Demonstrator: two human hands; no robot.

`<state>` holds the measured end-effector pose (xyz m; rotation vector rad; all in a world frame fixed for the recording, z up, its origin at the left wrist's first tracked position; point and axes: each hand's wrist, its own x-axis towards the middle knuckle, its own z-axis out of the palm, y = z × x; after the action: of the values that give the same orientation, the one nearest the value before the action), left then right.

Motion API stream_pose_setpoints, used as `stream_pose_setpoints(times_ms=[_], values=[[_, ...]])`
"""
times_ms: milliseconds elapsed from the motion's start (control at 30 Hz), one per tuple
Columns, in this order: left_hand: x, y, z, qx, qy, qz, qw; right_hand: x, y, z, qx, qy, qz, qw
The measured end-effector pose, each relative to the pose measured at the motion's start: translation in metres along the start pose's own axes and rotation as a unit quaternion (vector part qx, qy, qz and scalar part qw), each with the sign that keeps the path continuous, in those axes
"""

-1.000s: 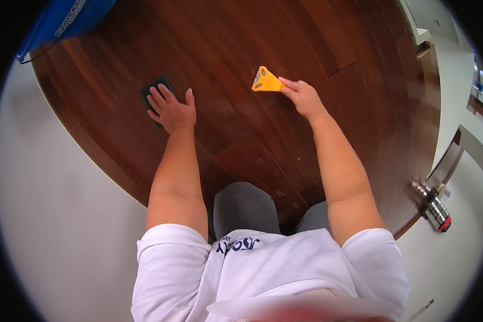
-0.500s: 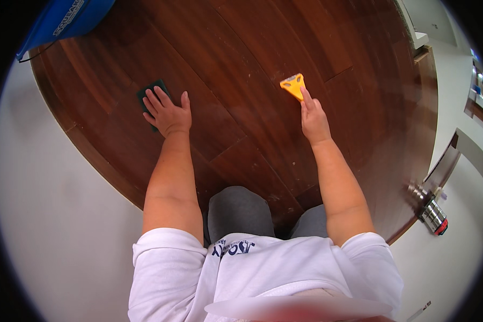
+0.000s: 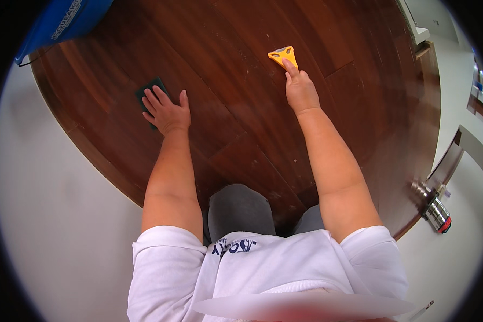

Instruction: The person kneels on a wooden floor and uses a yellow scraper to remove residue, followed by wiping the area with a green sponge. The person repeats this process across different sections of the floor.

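Observation:
My left hand [image 3: 173, 115] lies flat with its fingers spread over a dark green scouring pad [image 3: 158, 83] on the reddish-brown wooden floor [image 3: 225, 75]. Parts of the pad show past the fingertips and beside the hand. Farther out on the right, my right hand [image 3: 302, 93] is closed around a yellow hand scraper [image 3: 284, 54]. The scraper's wide end points away from me, low over or touching the boards; which one I cannot tell. Its handle is hidden in my fingers. Small pale specks dot the boards near it.
A blue bucket [image 3: 70, 24] stands at the far left. The pale wall [image 3: 53, 177] borders the floor along the left. On the right lies a shiny metal cylinder with a red end [image 3: 438, 216], near the floor's edge. My grey-clad knees [image 3: 239, 212] are close in front.
My right hand has slid the scraper farther away and slightly to the left. My left hand and the scouring pad stay in nearly the same place.

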<state>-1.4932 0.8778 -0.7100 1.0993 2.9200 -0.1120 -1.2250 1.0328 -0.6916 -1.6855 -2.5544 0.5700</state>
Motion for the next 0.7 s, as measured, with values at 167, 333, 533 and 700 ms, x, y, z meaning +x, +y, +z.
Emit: stream_pose_setpoints(times_ms=[167, 333, 533, 700], values=[[0.001, 0.001, -0.003, 0.005, -0.022, -0.005, 1.000, -0.041, 0.006, -0.028, -0.062, -0.060, 0.033, 0.996], [-0.001, 0.000, -0.002, -0.009, -0.013, -0.001, 1.000, -0.033, 0.002, -0.030, -0.031, -0.035, 0.031, 0.998], [0.000, 0.001, -0.003, -0.006, -0.008, -0.001, 1.000, -0.021, 0.004, -0.028, -0.046, -0.046, 0.026, 0.998], [-0.001, 0.001, -0.002, -0.008, -0.002, 0.002, 1.000, -0.046, 0.012, -0.037, -0.093, -0.110, 0.066, 0.987]])
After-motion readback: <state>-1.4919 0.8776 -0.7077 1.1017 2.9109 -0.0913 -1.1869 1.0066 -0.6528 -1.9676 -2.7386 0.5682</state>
